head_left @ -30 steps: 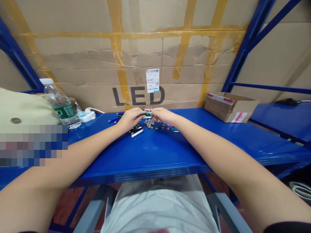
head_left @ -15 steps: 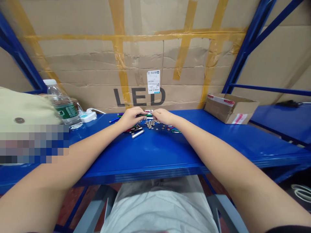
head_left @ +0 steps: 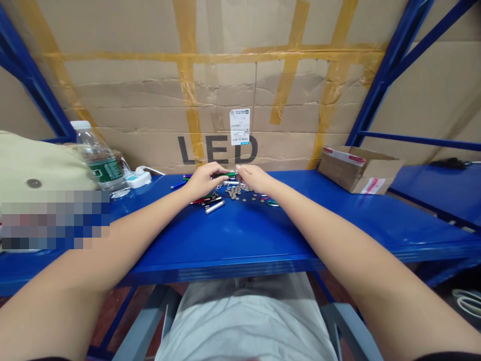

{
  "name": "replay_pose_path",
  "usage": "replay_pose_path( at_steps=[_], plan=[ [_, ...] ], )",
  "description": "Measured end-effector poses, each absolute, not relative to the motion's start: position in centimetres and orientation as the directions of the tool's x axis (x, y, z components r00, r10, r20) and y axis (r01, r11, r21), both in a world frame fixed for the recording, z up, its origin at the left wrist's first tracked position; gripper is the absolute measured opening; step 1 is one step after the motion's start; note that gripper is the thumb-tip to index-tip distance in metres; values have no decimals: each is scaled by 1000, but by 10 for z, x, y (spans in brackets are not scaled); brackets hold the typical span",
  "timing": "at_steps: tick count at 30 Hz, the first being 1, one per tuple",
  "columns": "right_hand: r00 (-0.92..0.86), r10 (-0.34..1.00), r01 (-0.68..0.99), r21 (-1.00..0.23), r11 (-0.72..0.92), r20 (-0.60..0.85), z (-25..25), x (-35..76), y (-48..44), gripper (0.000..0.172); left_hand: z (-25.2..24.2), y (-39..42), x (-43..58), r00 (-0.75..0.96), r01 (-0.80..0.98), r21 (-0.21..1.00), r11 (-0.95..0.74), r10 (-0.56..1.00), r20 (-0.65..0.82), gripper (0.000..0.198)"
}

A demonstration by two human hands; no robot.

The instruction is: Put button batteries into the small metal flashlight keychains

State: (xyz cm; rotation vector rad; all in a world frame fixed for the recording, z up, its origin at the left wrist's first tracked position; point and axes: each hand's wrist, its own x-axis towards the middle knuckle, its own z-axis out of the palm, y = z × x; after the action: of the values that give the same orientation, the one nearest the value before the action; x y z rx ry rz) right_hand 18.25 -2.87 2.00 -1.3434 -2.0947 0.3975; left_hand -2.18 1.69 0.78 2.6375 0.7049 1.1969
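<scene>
My left hand (head_left: 206, 180) is closed around a slim green metal tube (head_left: 228, 174), thumb and fingers along its sides. Close to the tube's right end, my right hand (head_left: 254, 178) has its fingers pinched together; whatever lies between them is too small to make out. Small round silver discs, like button cells (head_left: 235, 192), are scattered on the blue table just below both hands. Beside my left wrist lie several similar tubes, among them a silver tube (head_left: 215, 207) and a blue tube (head_left: 178, 185). A green carabiner clip (head_left: 272, 203) rests near my right wrist.
On the left stand a water bottle (head_left: 107, 170), a white plug adapter (head_left: 139, 177) and a pale bag (head_left: 45, 165). An open cardboard box (head_left: 343, 170) is at the right. A large carton (head_left: 150, 110) marked LED walls off the table's back.
The green tube has risen slightly between my hands and shows more clearly. Both hands stay almost in place, and the view has shifted a little.
</scene>
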Motion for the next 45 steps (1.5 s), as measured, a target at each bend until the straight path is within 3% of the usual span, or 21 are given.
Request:
replay_pose_path(
  at_steps=[3, 6, 7, 9, 12, 14, 16, 19, 22, 24, 26, 29, 34, 40, 43, 45],
  plan=[
    [-379, 771, 820, -201, 536, 511, 17, 187, -25, 33, 5, 21, -21, 544, 292, 576, -764, 628, 557, 18],
    [-453, 741, 806, -128, 578, 496, 16, 188, -24, 31, 0, 25, -22, 557, 255, 647, -718, 656, 509, 22],
    [-442, 751, 795, -173, 581, 489, 16, 187, -24, 31, -1, 26, -22, 555, 254, 626, -737, 641, 529, 22],
    [-382, 817, 741, -385, 550, 432, 14, 184, -24, 34, -2, 27, -24, 553, 281, 510, -813, 571, 606, 19],
    [-327, 914, 527, -756, 388, 240, 10, 177, -24, 35, 0, 28, -28, 606, 353, 197, -915, 384, 697, 13],
    [-344, 928, 411, -866, 286, 143, 7, 174, -23, 34, 2, 29, -30, 671, 363, 22, -932, 277, 688, 13],
    [-348, 934, 419, -879, 228, 77, 9, 174, -24, 35, 3, 29, -30, 721, 355, -71, -932, 225, 655, 14],
    [-330, 944, 684, -692, 231, -10, 24, 183, -31, 37, 1, 30, -28, 745, 363, -90, -927, 231, 626, 13],
    [-267, 962, 947, -201, 251, -58, 49, 198, -47, 34, -2, 28, -24, 747, 369, -60, -928, 257, 613, 15],
    [-218, 945, 974, 3, 226, -244, 63, 206, -59, 32, -3, 27, -24, 769, 360, -61, -931, 259, 585, 17],
    [-131, 933, 978, 109, 177, -336, 69, 210, -66, 29, -3, 26, -25, 788, 362, -78, -929, 260, 558, 19],
    [-66, 910, 976, 162, 144, -410, 66, 209, -65, 24, 0, 27, -28, 793, 388, -108, -915, 272, 545, 21],
    [-163, 909, 978, 55, 199, -384, 57, 213, -56, 18, 0, 29, -29, 805, 391, -112, -913, 281, 522, 22],
    [-335, 941, 880, -371, 297, -42, 55, 224, -46, 10, -8, 26, -19, 714, 478, 15, -878, 398, 576, 26],
    [-356, 934, 778, -546, 311, 26, 46, 217, -40, 8, -10, 24, -14, 669, 530, 74, -845, 470, 575, 28],
    [-364, 930, 738, -593, 323, 53, 40, 210, -37, 5, -10, 22, -12, 638, 544, 117, -831, 500, 585, 23]
  ],
)
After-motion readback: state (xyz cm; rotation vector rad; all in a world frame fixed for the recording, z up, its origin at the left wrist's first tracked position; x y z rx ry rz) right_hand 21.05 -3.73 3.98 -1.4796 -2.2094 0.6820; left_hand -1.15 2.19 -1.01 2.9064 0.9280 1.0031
